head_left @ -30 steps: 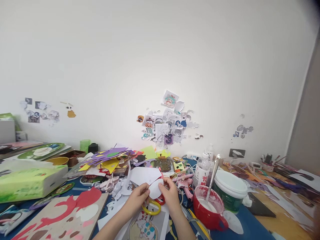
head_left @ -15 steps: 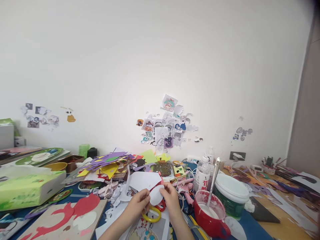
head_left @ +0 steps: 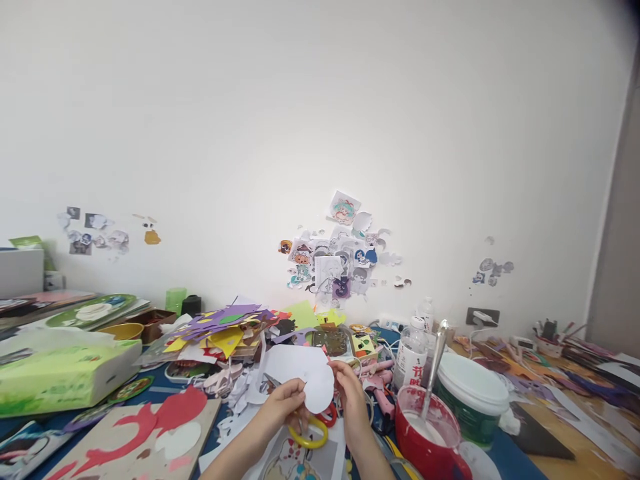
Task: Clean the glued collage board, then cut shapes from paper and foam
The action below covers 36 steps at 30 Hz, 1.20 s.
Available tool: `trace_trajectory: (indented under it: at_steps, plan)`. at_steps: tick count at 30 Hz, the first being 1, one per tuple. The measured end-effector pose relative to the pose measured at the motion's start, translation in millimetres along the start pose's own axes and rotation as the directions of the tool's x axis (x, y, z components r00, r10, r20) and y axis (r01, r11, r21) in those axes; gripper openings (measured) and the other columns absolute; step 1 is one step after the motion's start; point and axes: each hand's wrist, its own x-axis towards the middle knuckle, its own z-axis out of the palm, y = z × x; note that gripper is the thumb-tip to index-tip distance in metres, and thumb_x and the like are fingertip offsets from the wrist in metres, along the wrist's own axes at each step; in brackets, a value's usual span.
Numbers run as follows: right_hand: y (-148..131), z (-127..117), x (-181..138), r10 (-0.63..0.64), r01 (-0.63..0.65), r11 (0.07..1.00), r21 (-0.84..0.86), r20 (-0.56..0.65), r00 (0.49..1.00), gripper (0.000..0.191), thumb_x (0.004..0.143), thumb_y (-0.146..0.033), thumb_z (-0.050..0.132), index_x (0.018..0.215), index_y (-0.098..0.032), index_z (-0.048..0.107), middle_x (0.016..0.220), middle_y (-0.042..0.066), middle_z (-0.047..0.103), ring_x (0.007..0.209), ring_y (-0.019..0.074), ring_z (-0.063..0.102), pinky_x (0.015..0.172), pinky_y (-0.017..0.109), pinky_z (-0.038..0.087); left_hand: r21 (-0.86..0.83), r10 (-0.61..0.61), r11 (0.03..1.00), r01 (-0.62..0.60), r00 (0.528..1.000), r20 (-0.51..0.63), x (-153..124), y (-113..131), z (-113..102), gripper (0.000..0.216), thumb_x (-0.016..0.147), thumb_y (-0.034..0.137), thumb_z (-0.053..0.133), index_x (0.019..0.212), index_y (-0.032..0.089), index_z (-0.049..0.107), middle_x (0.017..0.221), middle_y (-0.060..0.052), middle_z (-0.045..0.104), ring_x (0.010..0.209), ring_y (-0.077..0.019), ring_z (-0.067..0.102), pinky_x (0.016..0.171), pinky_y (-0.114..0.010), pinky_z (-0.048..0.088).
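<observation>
Head view: my cluttered blue table [head_left: 506, 460] carries a red ceramic mug of white paste [head_left: 416, 452] near its front edge. Left of that mug I hold a white rounded paper cut-out [head_left: 311, 380] raised off the table, my left hand [head_left: 281, 405] pinching its lower left edge and my right hand [head_left: 353, 399] pinching its right edge. Yellow-and-red-handled scissors [head_left: 309, 437] show just beneath it, left of the mug; whether I grip them I cannot tell.
</observation>
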Motion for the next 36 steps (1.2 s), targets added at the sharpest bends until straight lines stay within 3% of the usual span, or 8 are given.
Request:
trace_trajectory:
  at_steps: [5, 14, 20, 23, 27, 32, 36]
  plan:
    - [3, 2, 0, -0.100, 0.099, 0.994, -0.052, -0.010, 0.995, 0.019, 0.066, -0.027, 0.066, 0.083, -0.019, 0.067, 0.084, 0.004, 0.066, 0.080, 0.0198, 0.059, 0.070, 0.026, 0.045, -0.172, -0.025, 0.984, 0.035, 0.998, 0.063, -6, 3, 5, 0.033, 0.067, 0.046, 0.065, 0.070, 0.018, 0.048, 0.053, 0.003, 0.057, 0.046, -0.0109, 0.055, 0.049, -0.022, 0.035]
    - [3, 3, -1, -0.146, 0.143, 0.981, -0.132, -0.012, 0.989, 0.023, 0.067, -0.035, 0.069, 0.082, -0.019, 0.065, 0.081, 0.004, 0.064, 0.075, 0.0178, 0.056, 0.066, 0.025, 0.043, -0.229, -0.060, 0.970, 0.079, 0.994, 0.087, -8, 3, 10, 0.026, 0.065, 0.040, 0.062, 0.066, 0.018, 0.049, 0.045, 0.005, 0.049, 0.040, -0.0113, 0.052, 0.044, -0.021, 0.031]
    - [-8, 5, -4, -0.211, 0.226, 0.954, -0.196, 0.093, 0.973, 0.016, 0.073, -0.034, 0.065, 0.072, -0.019, 0.060, 0.078, 0.002, 0.059, 0.077, 0.0182, 0.055, 0.072, 0.026, 0.042, -0.254, -0.106, 0.960, 0.120, 0.992, 0.069, -11, 9, 11, 0.022, 0.061, 0.037, 0.057, 0.058, 0.018, 0.047, 0.041, 0.004, 0.046, 0.036, -0.0118, 0.047, 0.042, -0.023, 0.033]
    - [-6, 8, -6, -0.242, 0.266, 0.943, -0.201, 0.137, 0.961, 0.017, 0.072, -0.035, 0.066, 0.076, -0.019, 0.061, 0.081, 0.003, 0.058, 0.080, 0.0188, 0.054, 0.074, 0.027, 0.042, -0.304, -0.152, 0.937, 0.169, 0.985, 0.081, -14, 13, 11, 0.021, 0.062, 0.037, 0.055, 0.056, 0.019, 0.045, 0.040, 0.006, 0.040, 0.035, -0.0109, 0.043, 0.042, -0.024, 0.034]
    - [-2, 5, -5, -0.216, 0.233, 0.941, -0.243, 0.095, 0.972, 0.023, 0.073, -0.035, 0.065, 0.091, -0.021, 0.061, 0.086, 0.003, 0.059, 0.079, 0.0183, 0.053, 0.073, 0.027, 0.042, -0.299, -0.215, 0.929, 0.220, 0.975, 0.049, -13, 11, 8, 0.020, 0.059, 0.037, 0.053, 0.054, 0.020, 0.042, 0.039, 0.006, 0.037, 0.033, -0.0107, 0.041, 0.042, -0.024, 0.035]
    - [-5, 1, -3, -0.294, 0.344, 0.858, -0.381, 0.184, 0.938, 0.014, 0.077, -0.031, 0.061, 0.069, -0.020, 0.061, 0.077, 0.003, 0.057, 0.078, 0.0190, 0.053, 0.073, 0.028, 0.041, -0.305, -0.255, 0.918, 0.255, 0.966, 0.040, -7, 3, 3, 0.022, 0.057, 0.036, 0.051, 0.050, 0.021, 0.037, 0.037, 0.005, 0.037, 0.032, -0.0103, 0.039, 0.040, -0.023, 0.033]
    - [-10, 5, -3, -0.288, 0.329, 0.863, -0.383, 0.163, 0.944, 0.014, 0.078, -0.031, 0.059, 0.071, -0.019, 0.060, 0.076, 0.002, 0.057, 0.077, 0.0177, 0.052, 0.073, 0.027, 0.040, -0.243, -0.271, 0.933, 0.266, 0.963, 0.013, -8, 2, 0, 0.027, 0.063, 0.046, 0.048, 0.055, 0.020, 0.043, 0.036, 0.004, 0.042, 0.031, -0.0115, 0.042, 0.040, -0.023, 0.035]
